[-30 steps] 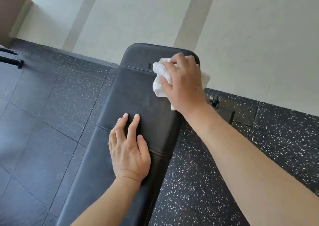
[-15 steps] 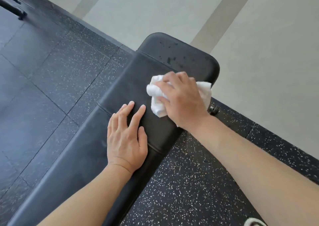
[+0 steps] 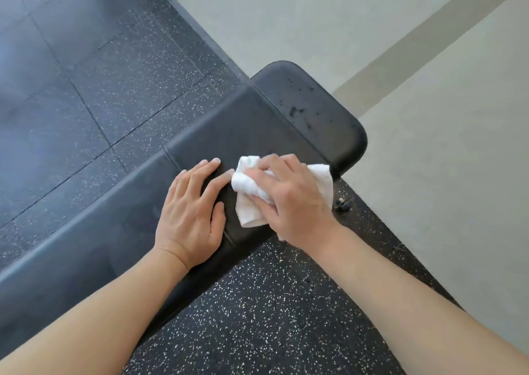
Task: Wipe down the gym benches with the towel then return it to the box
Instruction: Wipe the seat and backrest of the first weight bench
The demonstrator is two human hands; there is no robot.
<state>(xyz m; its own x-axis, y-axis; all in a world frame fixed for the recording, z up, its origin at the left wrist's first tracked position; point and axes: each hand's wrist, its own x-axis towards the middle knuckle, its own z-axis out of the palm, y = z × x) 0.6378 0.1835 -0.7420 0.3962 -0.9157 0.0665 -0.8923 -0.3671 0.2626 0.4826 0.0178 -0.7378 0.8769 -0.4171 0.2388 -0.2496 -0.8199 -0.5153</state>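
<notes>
A black padded gym bench [image 3: 120, 225] runs from the lower left to the upper right, and its far end pad shows dark wet spots. My right hand [image 3: 292, 200] grips a crumpled white towel [image 3: 252, 191] and presses it on the bench's middle section. My left hand [image 3: 191, 211] lies flat on the pad right beside the towel, fingers straight, fingertips nearly touching the cloth. The box is not in sight.
Black speckled rubber flooring [image 3: 257, 317] surrounds the bench. A pale concrete floor [image 3: 443, 174] begins at the upper right, past the bench's end. A small black bench fitting [image 3: 342, 203] sticks out by the floor edge.
My right hand has dragged the towel from the bench's far end back toward my left hand, which stays flat on the pad. The camera view has rotated and shifted.
</notes>
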